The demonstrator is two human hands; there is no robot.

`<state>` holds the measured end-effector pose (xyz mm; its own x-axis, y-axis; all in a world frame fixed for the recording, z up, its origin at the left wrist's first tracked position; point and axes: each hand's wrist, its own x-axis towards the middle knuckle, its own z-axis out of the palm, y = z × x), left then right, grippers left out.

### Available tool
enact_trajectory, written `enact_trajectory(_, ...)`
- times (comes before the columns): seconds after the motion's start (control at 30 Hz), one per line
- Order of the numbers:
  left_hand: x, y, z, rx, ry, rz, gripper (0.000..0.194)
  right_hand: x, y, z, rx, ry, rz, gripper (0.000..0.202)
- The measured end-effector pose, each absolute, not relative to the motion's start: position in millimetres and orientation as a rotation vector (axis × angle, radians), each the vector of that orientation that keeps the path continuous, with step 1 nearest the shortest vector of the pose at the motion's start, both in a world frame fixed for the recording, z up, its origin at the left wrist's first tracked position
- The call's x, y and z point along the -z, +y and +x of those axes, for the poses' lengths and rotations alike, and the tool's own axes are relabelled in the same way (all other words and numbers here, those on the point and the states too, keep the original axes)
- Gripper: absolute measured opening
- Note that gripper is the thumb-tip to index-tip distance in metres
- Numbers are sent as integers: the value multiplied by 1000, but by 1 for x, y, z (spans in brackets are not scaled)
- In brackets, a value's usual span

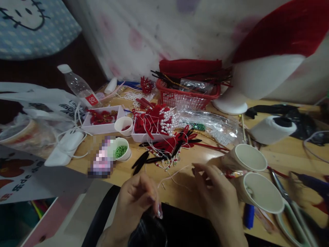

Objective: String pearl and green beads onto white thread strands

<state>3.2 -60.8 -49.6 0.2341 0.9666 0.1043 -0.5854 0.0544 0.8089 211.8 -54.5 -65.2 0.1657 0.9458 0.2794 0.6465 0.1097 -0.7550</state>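
Observation:
Near the table's front edge, my left hand point(138, 202) is closed, its fingers curled in a pinch; whatever lies between the fingertips is too small to make out. My right hand point(221, 199) is loosely bent with fingers apart, beside two paper cups point(250, 157). A thin pale thread point(174, 175) lies between the hands and runs up close to my right fingertips; no grip on it can be seen. Beyond the hands is a heap of red and black fuzzy pieces point(177, 142) with strung beads. A cup of green beads point(122, 150) stands to its left.
Behind are a white box point(146, 137) of red pieces and pearls, a red basket point(185, 97) and a plastic bottle point(79, 84). At the right lie scissors point(290, 202) and a thread cone point(269, 130). A white foam form point(267, 77) stands behind.

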Motion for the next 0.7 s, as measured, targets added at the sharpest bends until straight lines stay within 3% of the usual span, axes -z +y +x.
enact_trajectory(0.23,40,-63,13,-1400,1064,1552,22,42,-89,177,-1028,-1602,-1228,19)
enact_trajectory(0.4,41,-61,15,-1445,1180,1651,16,45,-94,167,-1424,-1362,-1182,33)
enact_trajectory(0.53,39,-62,19,-1435,1187,1669,13,52,-93,171,-1399,-1387,-1186,30)
enact_trajectory(0.7,13,-34,-26,-1325,1220,2012,13,58,-86,176,-1084,-1516,-1213,22)
